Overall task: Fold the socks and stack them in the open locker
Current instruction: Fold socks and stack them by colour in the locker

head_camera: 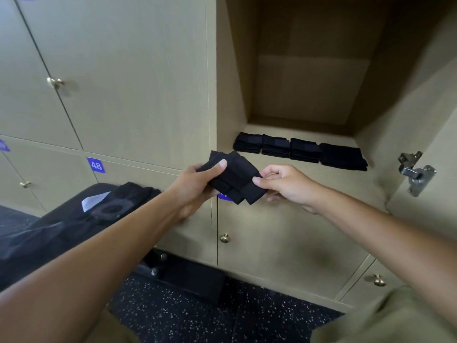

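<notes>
Black folded sock (235, 179) mid-frame, left hand (195, 186) clamped around it, right hand (284, 184) pinching its end; square the edges, then onto the stacks (299, 151) upper right.

Both hands hold a folded black sock bundle (232, 179) in front of the open locker (306, 134): the left hand (197, 186) grips its left end with the thumb on top, and the right hand (284, 184) pinches its right end. On the locker floor behind them four stacks (299, 151) of folded black socks sit in a row, side by side and touching, near the front edge. To the left a dark bench (49, 226) carries more black socks (128, 196) and a white slip (95, 200), below a door numbered 48 (96, 165).
</notes>
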Demonstrator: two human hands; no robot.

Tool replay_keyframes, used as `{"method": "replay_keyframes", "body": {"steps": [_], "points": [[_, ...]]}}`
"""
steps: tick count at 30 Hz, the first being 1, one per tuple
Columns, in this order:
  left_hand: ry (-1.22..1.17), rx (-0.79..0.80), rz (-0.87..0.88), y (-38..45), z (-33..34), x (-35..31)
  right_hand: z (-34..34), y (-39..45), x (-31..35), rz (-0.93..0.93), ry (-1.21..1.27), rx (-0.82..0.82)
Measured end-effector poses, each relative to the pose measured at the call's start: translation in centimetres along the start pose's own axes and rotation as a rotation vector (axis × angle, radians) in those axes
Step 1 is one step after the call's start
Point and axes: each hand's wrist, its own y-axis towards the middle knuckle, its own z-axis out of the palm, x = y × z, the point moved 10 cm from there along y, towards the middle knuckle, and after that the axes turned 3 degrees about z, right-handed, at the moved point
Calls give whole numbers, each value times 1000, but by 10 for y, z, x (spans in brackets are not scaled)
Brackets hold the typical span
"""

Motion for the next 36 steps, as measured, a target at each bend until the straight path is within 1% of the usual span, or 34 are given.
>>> {"method": "replay_keyframes", "body": {"steps": [6,7,9,11,16,18,21,23,26,29,32,34,36], "points": [[47,23,4,3,-4,2,-15,5,-15,63,137,-24],[53,20,-7,4,-7,5,-19,6,-18,76,190,-35],[58,6,-24,6,-12,8,-30,9,-24,81,328,-77],[77,-16,-31,7,-17,10,-49,13,-30,81,382,-181],[104,-58,-30,9,-28,13,-96,21,-50,94,168,-503],[103,-67,-29,9,-29,13,-106,23,-47,75,24,-594],[96,-69,-25,9,-28,12,-113,26,-36,63,-71,-681],[96,-68,-24,9,-28,11,-112,31,-34,101,-186,-678],[99,-77,-26,8,-31,11,-111,36,-31,149,-460,-672],[102,-71,-27,7,-31,11,-113,25,-32,274,-603,-692],[107,-58,-22,5,-28,9,-104,15,-37,447,-764,-598],[103,-50,-19,4,-25,7,-97,12,-41,508,-835,-514],[103,-45,-21,3,-23,5,-93,9,-43,541,-842,-471]]}}
